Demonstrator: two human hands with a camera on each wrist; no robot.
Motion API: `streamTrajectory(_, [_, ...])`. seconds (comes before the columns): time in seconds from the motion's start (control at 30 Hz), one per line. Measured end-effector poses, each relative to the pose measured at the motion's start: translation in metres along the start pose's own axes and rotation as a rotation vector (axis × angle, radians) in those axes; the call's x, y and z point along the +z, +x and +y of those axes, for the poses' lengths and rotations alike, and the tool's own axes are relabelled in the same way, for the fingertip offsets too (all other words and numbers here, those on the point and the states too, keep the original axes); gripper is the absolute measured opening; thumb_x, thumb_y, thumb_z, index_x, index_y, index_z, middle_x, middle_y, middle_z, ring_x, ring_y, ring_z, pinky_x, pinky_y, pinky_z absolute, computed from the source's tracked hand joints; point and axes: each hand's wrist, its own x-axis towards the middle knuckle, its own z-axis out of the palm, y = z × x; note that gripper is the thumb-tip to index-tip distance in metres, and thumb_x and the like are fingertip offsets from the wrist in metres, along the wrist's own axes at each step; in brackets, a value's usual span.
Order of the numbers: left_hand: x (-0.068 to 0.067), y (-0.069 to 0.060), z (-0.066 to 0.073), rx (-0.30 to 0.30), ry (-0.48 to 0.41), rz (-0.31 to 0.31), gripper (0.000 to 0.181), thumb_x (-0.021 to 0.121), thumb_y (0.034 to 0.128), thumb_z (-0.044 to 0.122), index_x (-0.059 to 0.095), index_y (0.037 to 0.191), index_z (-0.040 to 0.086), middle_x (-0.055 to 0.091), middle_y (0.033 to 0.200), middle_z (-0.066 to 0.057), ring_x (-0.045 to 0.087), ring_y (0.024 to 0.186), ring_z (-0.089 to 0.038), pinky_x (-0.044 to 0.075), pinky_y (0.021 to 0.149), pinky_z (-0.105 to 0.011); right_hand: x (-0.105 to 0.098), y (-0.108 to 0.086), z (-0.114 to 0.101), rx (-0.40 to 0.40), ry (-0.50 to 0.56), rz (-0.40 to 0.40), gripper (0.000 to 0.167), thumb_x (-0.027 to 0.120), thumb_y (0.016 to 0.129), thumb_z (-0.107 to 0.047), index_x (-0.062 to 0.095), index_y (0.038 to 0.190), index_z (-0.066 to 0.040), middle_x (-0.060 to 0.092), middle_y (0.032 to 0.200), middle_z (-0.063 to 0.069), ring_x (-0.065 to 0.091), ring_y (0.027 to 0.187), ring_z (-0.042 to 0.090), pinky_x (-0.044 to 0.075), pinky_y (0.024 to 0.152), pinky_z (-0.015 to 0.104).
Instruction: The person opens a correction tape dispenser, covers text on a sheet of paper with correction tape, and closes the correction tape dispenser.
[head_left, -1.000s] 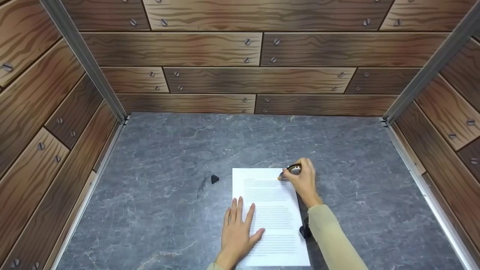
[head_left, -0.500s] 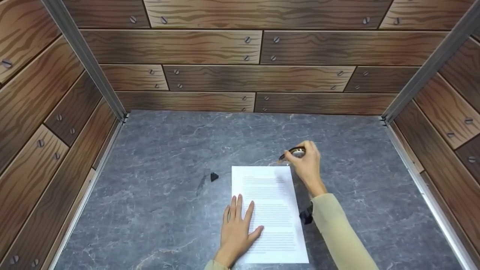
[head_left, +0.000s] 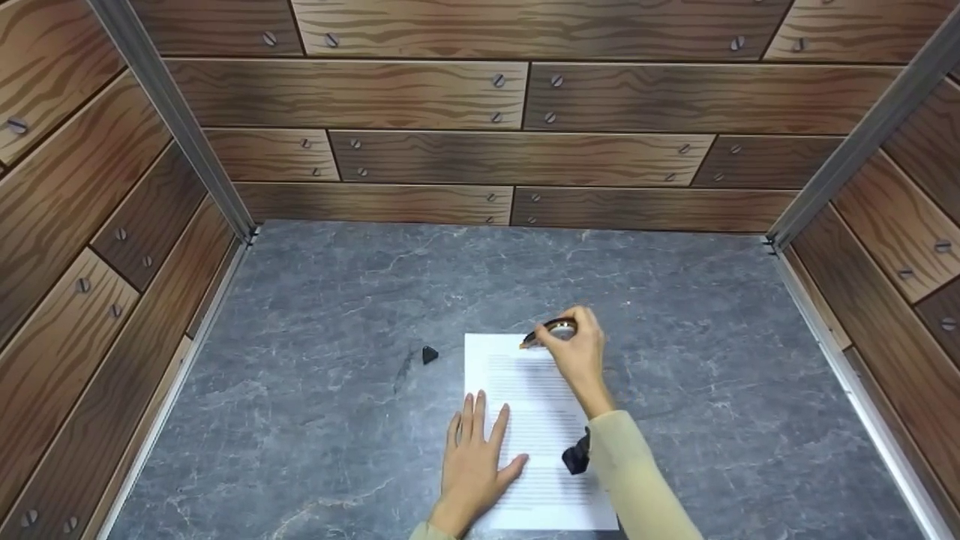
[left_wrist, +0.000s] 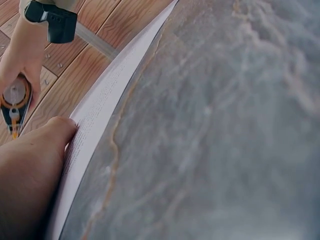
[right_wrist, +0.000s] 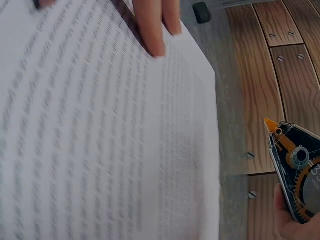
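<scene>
Plank-patterned walls rise beyond the fingers of both hands, and in front of them spreads a grey, veined worktop. On it, beneath the left fingers and reaching out past their tips, lies a white sheet of printed text. The left hand rests flat on the sheet's left part, fingers straight, the index finger and thumb spread wide. Ahead and to the right of those fingertips, the right hand has its fingers clamped on a black-and-orange dispenser with a clear casing and a toothed wheel, its orange tip pointing out from their grip, raised above the sheet's far end. Smallest, a black cap-like piece sits on the worktop, ahead and left of the left fingertips.
</scene>
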Motion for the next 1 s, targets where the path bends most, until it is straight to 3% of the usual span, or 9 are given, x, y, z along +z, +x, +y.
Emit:
streamTrajectory(0.4, [0.002, 0.0, 0.0, 0.007, -0.009, 0.02, 0.075, 0.055, 0.0889, 0.066, 0.051, 0.147, 0.019, 0.036, 0.154, -0.024, 0.031, 0.143, -0.041, 0.032, 0.111, -0.054, 0.018, -0.022, 0.018, 0.073, 0.027, -0.025, 0.031, 0.085, 0.076, -0.012, 0.057, 0.087, -0.006, 0.057, 0.09, 0.007, 0.062, 0.084, 0.023, 0.053, 0.077, 0.038])
streamTrajectory(0.77, [0.001, 0.0, 0.0, 0.002, -0.015, 0.01, 0.074, 0.055, 0.0897, 0.066, 0.051, 0.147, 0.018, 0.036, 0.154, -0.023, 0.031, 0.143, -0.041, 0.034, 0.11, -0.054, 0.028, -0.027, 0.027, 0.068, 0.069, -0.003, 0.03, 0.086, 0.075, -0.011, 0.059, 0.087, -0.006, 0.059, 0.094, 0.008, 0.063, 0.087, 0.023, 0.053, 0.079, 0.038])
streamTrajectory(1.0, [0.002, 0.0, -0.002, 0.011, -0.001, 0.036, 0.075, 0.057, 0.0879, 0.066, 0.053, 0.145, 0.018, 0.037, 0.153, -0.024, 0.033, 0.142, -0.041, 0.035, 0.109, -0.054, 0.032, -0.029, 0.03, 0.071, 0.066, -0.008, 0.031, 0.086, 0.075, -0.012, 0.058, 0.088, -0.006, 0.059, 0.092, 0.009, 0.062, 0.087, 0.025, 0.051, 0.08, 0.04])
